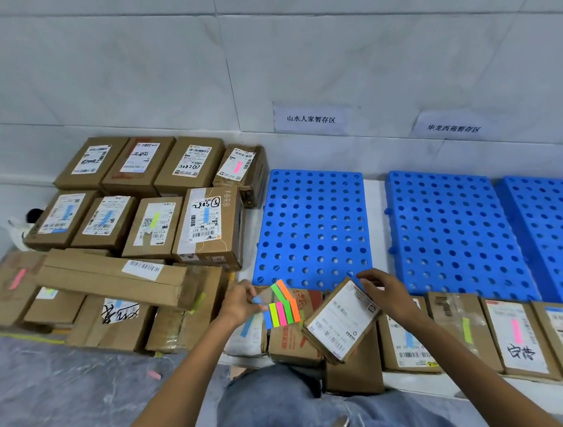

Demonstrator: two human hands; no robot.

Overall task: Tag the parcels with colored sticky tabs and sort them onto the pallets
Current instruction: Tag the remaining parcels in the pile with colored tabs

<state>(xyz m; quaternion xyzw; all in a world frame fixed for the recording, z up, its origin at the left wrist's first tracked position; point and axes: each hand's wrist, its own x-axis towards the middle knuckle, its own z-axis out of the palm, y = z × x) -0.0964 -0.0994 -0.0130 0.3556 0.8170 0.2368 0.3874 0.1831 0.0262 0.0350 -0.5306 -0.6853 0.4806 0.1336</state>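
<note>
A white tiled wall [291, 40], glossy and faintly veined, fills the far side, and grey marbled floor [66, 389] lies near left. Three blue pallets [447, 231] of hard plastic, rectangular and pierced with rows of round holes, lie flat side by side along the wall at right.

To the left of them stands a stack of parcels [148, 205], brown cardboard boxes with white printed labels, several of them striped with a coloured tab. A long flat carton [107, 278] lies across the nearer boxes. A row of labelled boxes [515, 332] runs along the near edge of the pallets at right.

The held parcel [343, 321], a small flat cardboard box, sits at centre near the person's denim-clad knee. It is tipped up on the boxes under it, its white label facing up. Its long axis runs from near left to far right. The right hand [387, 292] grips its far right corner with curled fingers.

The left hand [240, 301] pinches the left edge of the sticky tabs [281, 311]: narrow glossy strips in blue, yellow-green, pink, green and orange, side by side, their length pointing near to far. A few green and orange ones fan up at the far end.

Two paper signs [310, 119] are stuck on the wall. A pink tab [154, 374] lies on the floor.
</note>
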